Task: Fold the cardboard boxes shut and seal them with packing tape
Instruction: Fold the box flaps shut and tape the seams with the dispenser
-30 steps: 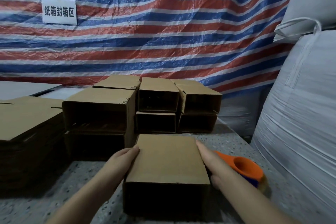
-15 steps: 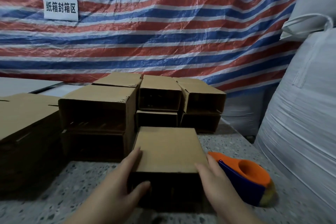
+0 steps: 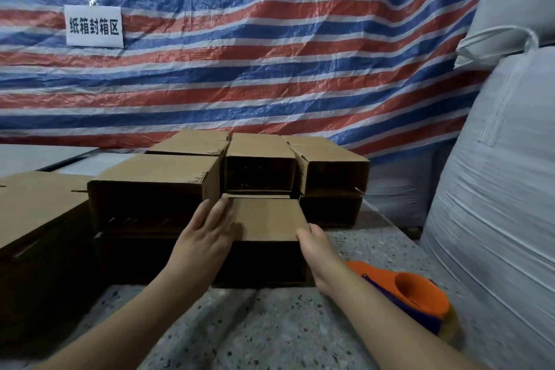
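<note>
Work is at an early stage. One small cardboard box point(image 3: 265, 219) lies on its side on the speckled table point(image 3: 270, 330), its open end toward the camera, dark inside, with no flaps visibly folded across it. No tape can be seen on it from this angle.

The left hand point(image 3: 207, 237) lies with fingers extended against the box's left top edge. The right hand point(image 3: 313, 245) has its fingers curled over the near right corner, gripping it. The hands are apart, one on each side of the box.

The box sits against a stack of similar boxes point(image 3: 258, 171) at the back of the table; several of these show open, unsealed ends. A pile of flat cardboard point(image 3: 39, 207) lies at the left, presumably not yet erected.

The orange and blue tape dispenser point(image 3: 417, 300) rests on the table just beside the right forearm, untouched.

Judgement: folding and taping both remain for this box, and most likely for the stack.
</note>
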